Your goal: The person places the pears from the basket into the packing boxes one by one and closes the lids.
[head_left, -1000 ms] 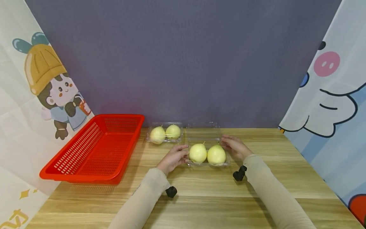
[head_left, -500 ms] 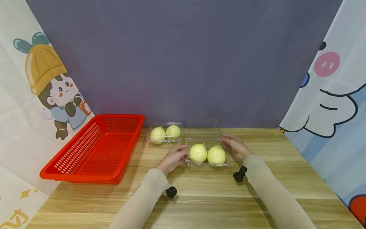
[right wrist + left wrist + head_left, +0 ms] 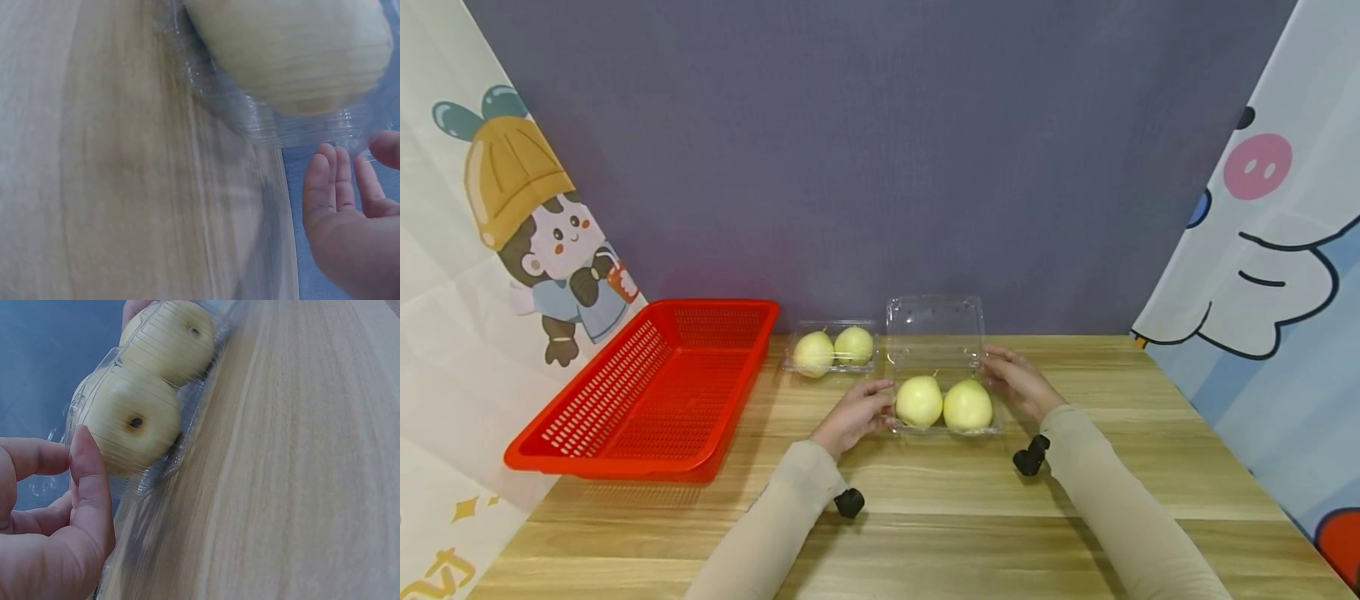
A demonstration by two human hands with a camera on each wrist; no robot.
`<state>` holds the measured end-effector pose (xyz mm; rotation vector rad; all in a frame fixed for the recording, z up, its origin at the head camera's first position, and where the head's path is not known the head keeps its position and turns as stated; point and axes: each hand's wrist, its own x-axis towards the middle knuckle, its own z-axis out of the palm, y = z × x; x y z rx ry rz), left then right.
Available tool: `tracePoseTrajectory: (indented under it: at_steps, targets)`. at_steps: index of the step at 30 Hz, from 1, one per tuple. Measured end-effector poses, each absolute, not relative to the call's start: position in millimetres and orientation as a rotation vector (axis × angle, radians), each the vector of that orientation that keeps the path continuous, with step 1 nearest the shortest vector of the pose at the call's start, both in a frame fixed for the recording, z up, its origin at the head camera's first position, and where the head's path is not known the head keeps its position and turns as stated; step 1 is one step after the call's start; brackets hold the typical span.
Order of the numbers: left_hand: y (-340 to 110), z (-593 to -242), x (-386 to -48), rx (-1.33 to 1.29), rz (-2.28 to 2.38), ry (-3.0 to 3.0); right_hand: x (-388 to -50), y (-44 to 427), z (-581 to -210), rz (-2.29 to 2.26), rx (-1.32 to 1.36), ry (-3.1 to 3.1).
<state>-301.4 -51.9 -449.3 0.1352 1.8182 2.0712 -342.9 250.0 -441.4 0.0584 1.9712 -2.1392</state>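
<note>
Two pale yellow pears [image 3: 919, 402] sit side by side in a clear plastic clamshell box in the middle of the head view. Its transparent lid [image 3: 935, 329] stands raised at the back, and no hand touches it. My left hand [image 3: 856, 414] is at the box's left end; the left wrist view has its thumb [image 3: 87, 465] and forefinger pinching the rim. At the right end, my right hand [image 3: 1018, 385] holds the rim between thumb and fingers [image 3: 331, 181]. Through the plastic wall, the left wrist view shows the undersides of the pears [image 3: 134, 422].
A second clear box, holding two pears [image 3: 814, 354], stands behind and to the left. Left of it is a red perforated plastic basket [image 3: 707, 433]. A dark grey backdrop [image 3: 880, 167] rises behind the wooden table [image 3: 970, 517], with printed cloths at both sides.
The clear lid has swung upward, from leaning back low to standing nearly upright. Both hands and the pears have stayed in place.
</note>
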Motion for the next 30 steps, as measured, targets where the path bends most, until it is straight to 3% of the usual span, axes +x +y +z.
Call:
tracePoseTrajectory:
  at_steps: [30]
  targets:
    - [-52.9,-451.5,-304.1,0.139,2.061,1.821,-343.6,251.9,-433.1,-2.189,-0.008,2.040]
